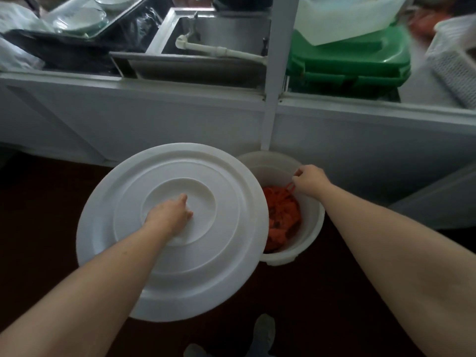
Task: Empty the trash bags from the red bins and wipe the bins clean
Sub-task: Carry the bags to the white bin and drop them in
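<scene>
Standing on dark floor [51, 215] beside a counter [180, 119], left fingers [184, 202] grip lid [206, 253], right fingers [298, 173] pinch bag [280, 215].

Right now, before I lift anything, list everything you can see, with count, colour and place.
lid: one, white, round, held up left of the bucket
bucket: one, white, on the dark floor, centre
bag: one, orange-red, inside the bucket
green bin: one, green, lid shut, upper right
metal sink: one, grey, top centre
pipe: one, white, across the metal sink
bowls: at least two, white, top left
black bag: one, black, below the bowls
basket: one, white, perforated, right edge
shoes: two, grey, bottom centre
left hand: grips the lid's centre
right hand: pinches the bag's handle at the bucket's rim
</scene>
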`<action>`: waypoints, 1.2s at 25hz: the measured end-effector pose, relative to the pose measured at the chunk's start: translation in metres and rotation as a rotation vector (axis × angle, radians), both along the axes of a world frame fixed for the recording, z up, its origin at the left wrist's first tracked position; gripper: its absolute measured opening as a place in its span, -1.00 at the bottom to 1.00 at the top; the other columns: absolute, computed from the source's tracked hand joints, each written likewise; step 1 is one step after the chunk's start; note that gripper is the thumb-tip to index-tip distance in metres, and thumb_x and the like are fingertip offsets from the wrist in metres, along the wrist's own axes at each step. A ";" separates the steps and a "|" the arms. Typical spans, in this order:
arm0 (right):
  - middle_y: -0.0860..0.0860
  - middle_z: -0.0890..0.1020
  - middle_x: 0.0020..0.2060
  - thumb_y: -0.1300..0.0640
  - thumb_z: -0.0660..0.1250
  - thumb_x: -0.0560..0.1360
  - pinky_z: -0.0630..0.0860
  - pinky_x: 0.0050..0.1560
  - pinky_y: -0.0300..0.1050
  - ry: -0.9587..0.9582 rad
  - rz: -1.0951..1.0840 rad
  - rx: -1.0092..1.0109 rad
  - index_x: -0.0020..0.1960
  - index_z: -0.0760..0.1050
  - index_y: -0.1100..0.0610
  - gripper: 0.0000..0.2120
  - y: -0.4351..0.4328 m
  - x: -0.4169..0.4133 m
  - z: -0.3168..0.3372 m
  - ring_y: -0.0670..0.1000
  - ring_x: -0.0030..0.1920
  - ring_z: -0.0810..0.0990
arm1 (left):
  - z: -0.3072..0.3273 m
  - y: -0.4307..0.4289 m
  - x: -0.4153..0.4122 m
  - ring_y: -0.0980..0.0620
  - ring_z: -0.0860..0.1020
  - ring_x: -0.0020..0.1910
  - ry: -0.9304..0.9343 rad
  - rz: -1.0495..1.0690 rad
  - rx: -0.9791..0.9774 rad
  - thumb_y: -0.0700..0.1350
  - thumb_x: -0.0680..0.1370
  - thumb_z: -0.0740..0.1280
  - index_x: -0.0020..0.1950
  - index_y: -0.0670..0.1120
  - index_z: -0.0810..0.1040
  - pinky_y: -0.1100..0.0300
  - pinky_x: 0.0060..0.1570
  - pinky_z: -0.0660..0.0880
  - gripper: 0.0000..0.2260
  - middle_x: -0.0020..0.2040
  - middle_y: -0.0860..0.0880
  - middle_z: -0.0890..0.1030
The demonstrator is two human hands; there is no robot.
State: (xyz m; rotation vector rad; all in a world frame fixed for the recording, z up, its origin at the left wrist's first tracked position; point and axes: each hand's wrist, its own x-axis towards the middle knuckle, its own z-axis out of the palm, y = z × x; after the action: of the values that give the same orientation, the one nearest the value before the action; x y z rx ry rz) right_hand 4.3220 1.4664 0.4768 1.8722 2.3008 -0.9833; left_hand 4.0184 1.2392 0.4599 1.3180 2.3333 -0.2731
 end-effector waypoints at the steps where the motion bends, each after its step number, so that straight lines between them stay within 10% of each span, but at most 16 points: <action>1: 0.17 0.68 0.06 0.15 0.27 0.54 0.55 0.15 -0.02 0.006 -0.014 -0.005 0.05 0.65 0.17 -0.79 0.003 0.005 0.000 0.20 0.13 0.61 | 0.000 0.008 0.004 -0.26 0.56 0.17 -0.014 -0.004 -0.002 0.07 0.63 0.23 0.29 -0.03 0.36 -0.03 0.06 0.47 -0.71 0.20 -0.26 0.56; 11: 0.16 0.69 -0.06 0.11 0.25 0.56 0.55 0.08 -0.03 0.001 -0.157 -0.072 -0.23 0.51 0.02 -0.81 0.019 0.017 -0.037 0.20 0.03 0.65 | -0.047 0.092 0.034 -0.28 0.54 0.20 -0.128 -0.129 -0.006 0.07 0.65 0.21 0.37 -0.03 0.33 -0.06 0.13 0.49 -0.66 0.22 -0.26 0.54; 30: 0.10 0.57 0.22 0.15 0.19 0.63 0.48 0.10 -0.14 0.001 -0.286 -0.237 0.35 0.49 0.11 -0.69 0.054 0.060 -0.210 0.10 0.16 0.56 | -0.234 0.217 0.121 -0.16 0.55 0.16 0.079 -0.488 -0.029 0.22 0.66 0.08 0.47 0.00 0.25 -0.01 0.15 0.36 -0.54 0.17 -0.14 0.63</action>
State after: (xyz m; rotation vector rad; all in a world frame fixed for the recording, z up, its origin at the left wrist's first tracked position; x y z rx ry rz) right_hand 4.3821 1.5206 0.2669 2.1291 1.8501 -1.2220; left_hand 4.1393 1.4559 0.2254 1.8783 2.0254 -0.5135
